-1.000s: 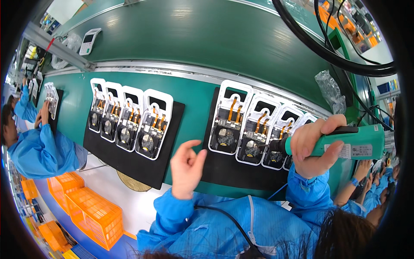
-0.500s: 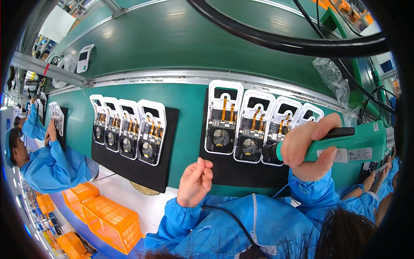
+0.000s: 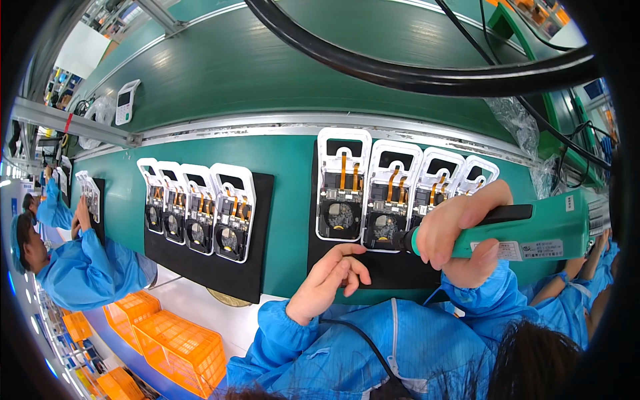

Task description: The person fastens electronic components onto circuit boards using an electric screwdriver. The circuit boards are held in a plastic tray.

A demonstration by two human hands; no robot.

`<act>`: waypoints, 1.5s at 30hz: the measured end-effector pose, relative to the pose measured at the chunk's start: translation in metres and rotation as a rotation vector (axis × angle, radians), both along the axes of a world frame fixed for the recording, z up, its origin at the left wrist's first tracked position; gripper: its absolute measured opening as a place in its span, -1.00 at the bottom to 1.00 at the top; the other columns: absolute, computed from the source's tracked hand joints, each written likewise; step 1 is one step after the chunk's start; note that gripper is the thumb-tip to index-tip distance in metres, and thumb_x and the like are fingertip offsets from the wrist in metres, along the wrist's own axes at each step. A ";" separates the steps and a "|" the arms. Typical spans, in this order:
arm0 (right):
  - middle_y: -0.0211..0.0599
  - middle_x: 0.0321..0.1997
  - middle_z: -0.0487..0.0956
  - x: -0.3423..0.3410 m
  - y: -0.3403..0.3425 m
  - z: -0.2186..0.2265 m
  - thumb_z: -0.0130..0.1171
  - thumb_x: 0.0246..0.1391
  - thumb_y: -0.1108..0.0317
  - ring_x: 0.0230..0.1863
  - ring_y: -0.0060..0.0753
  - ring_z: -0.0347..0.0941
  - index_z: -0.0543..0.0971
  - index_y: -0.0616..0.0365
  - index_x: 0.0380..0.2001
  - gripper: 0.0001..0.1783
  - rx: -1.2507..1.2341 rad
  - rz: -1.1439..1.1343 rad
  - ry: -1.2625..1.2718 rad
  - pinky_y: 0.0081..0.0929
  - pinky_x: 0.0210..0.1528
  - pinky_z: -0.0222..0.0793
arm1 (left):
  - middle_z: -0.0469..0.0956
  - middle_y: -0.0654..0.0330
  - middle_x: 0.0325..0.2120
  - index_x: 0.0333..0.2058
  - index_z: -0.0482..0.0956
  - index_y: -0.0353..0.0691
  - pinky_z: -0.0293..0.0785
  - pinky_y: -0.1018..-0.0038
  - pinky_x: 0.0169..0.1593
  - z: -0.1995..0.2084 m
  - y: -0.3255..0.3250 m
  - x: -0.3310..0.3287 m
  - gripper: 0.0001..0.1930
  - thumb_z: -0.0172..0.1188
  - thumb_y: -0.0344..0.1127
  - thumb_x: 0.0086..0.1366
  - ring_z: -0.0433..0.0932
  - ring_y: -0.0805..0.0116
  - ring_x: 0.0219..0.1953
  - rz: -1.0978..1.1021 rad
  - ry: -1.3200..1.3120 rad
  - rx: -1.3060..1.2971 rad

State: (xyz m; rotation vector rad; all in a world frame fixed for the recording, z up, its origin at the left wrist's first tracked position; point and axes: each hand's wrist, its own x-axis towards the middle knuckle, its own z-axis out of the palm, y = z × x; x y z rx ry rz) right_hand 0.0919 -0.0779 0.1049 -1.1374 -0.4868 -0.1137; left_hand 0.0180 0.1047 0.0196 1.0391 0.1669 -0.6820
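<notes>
In my right hand point(image 3: 457, 233) is a green electric screwdriver point(image 3: 557, 230), held sideways with its black nose pointing left. That nose reaches the lower right corner of the second white-framed device point(image 3: 390, 200) in a row of several; its very tip is hard to make out. These devices have bare circuit boards, orange ribbon cables and a round part, and lie on a black mat point(image 3: 393, 275). My left hand point(image 3: 330, 280) is open over the mat, index finger stretched toward the lower edges of the leftmost device point(image 3: 341, 190) and the second one. My right hand partly covers the devices further right.
A second black mat point(image 3: 200, 270) with several similar devices point(image 3: 230, 213) lies to the left. Beyond the metal rail runs a green belt point(image 3: 280, 67), with a thick black cable point(image 3: 400, 77) crossing above. Co-workers in blue sit at left and right. Orange crates point(image 3: 180, 340) stand below left.
The screwdriver has moved left, from the third device to the second's corner. My left hand has shifted right and up, its pinched fingers now unfolded toward the devices.
</notes>
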 end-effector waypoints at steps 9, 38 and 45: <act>-0.33 -0.75 0.39 -0.002 0.005 -0.002 -0.01 0.09 0.01 -0.83 -0.51 0.27 0.16 0.15 -0.34 -0.58 0.017 0.037 -0.011 -0.57 -0.79 0.25 | 0.44 0.19 -0.64 -0.64 0.46 -0.36 0.21 0.61 -0.52 -0.004 -0.006 -0.001 -0.66 -0.08 -0.35 0.28 0.29 0.55 -0.63 0.036 -0.446 0.424; -0.19 -0.72 0.46 -0.006 0.002 -0.021 0.14 0.02 0.17 -0.77 -0.36 0.35 0.38 0.27 -0.28 -0.63 0.083 0.337 0.051 -0.42 -0.73 0.35 | 0.26 0.29 -0.78 -0.58 0.52 -0.32 0.05 0.60 -0.66 -0.005 -0.021 0.003 -0.87 0.28 -0.57 -0.19 0.16 0.60 -0.74 0.242 -0.672 0.825; -0.22 -0.74 0.45 -0.009 0.005 -0.022 0.14 0.03 0.17 -0.78 -0.36 0.35 0.39 0.28 -0.27 -0.63 0.137 0.324 0.023 -0.42 -0.74 0.35 | 0.35 0.27 -0.76 -0.56 0.55 -0.27 0.13 0.59 -0.67 -0.009 -0.018 0.001 -0.86 0.35 -0.44 -0.14 0.24 0.53 -0.75 0.239 -0.684 0.854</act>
